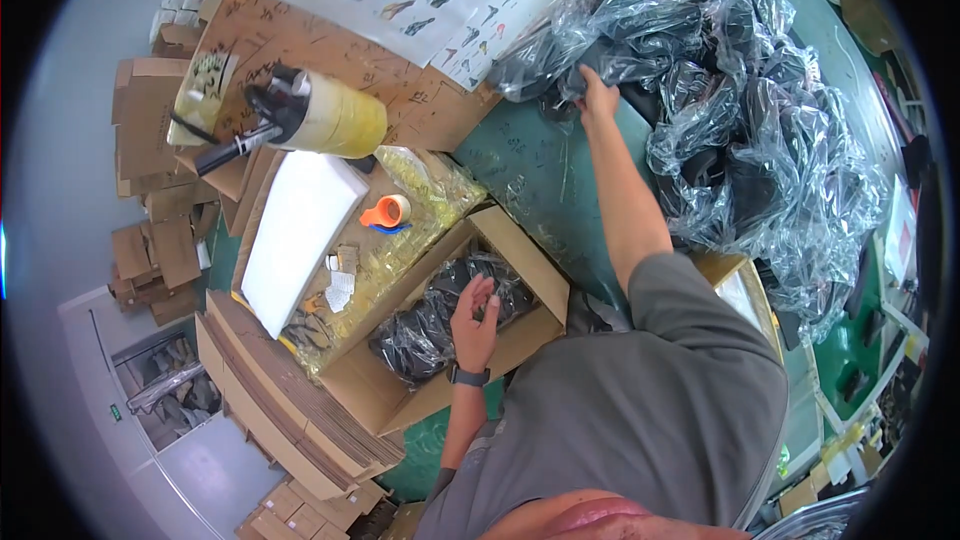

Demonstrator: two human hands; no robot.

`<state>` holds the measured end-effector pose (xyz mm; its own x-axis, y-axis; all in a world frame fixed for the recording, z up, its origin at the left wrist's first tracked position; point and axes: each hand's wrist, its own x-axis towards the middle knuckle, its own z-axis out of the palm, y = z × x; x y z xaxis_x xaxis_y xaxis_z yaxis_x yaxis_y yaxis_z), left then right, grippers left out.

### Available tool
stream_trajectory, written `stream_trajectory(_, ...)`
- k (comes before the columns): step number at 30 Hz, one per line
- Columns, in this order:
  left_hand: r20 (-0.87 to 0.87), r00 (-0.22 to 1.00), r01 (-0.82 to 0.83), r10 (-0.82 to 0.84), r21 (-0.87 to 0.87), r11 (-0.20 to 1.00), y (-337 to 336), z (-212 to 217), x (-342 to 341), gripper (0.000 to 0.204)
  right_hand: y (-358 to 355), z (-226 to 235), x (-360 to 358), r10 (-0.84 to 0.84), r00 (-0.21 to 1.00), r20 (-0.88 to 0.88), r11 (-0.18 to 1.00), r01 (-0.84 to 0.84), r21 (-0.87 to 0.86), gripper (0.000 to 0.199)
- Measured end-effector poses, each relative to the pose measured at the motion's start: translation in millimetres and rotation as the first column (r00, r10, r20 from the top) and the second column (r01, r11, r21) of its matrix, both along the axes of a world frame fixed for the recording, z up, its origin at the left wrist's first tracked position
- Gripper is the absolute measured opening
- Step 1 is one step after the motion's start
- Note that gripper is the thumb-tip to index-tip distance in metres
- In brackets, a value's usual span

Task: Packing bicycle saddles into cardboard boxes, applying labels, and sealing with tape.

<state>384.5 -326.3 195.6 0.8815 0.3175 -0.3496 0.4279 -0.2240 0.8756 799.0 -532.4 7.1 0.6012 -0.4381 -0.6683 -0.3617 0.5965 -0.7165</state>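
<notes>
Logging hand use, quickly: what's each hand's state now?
Left hand: open, seemingly empty, over the carton.
Right hand: touching a plastic-wrapped black saddle; whether it's closed cannot be told.

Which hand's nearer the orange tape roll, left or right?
Left. The left hand is over the open box, below and right of the orange tape roll in view; the right hand is farther off, at the plastic-wrapped pile.

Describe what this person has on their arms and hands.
Both the left hand and the right hand are gloveless. A dark watch-like band circles the left wrist; no band shows on the right. The grey shirt has a plain right sleeve ending around the elbow, leaving that forearm bare.
</notes>
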Motion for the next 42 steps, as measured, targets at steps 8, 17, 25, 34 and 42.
stream_trajectory(8, 0.132, 0.961, 0.107, -0.243, 0.633, 0.767, -34.4, 26.0, 101.4, 0.079, -118.2, 121.6, -202.4, 0.823, 0.551, 0.137, 0.559, -0.829, -0.022, 0.056)
stream_trajectory(17, 0.228, 0.974, -0.082, 0.004, 0.333, 0.939, -3.2, -6.0, -2.7, 0.047, -58.4, 166.1, -118.5, 0.721, -0.121, 0.682, -0.192, -0.981, 0.029, 0.064)
stream_trajectory(25, 0.110, 0.920, -0.382, 0.376, 0.041, 0.923, 35.2, 58.1, -130.8, 0.070, 76.2, -49.7, -11.2, 0.636, 0.335, -0.695, -0.772, 0.273, -0.574, 0.055)
stream_trajectory(34, -0.318, 0.938, -0.306, 0.139, -0.569, 0.763, 92.6, -55.8, -117.6, 0.057, 44.6, -45.8, -161.9, 0.718, 0.150, -0.679, -0.670, -0.114, -0.734, 0.064)
stream_trajectory(42, -0.328, 0.869, -0.490, 0.370, -0.464, 0.738, 18.8, -363.3, -62.5, 0.066, -46.4, -55.6, -322.5, 0.745, 0.288, -0.602, -0.192, -0.772, -0.606, 0.108)
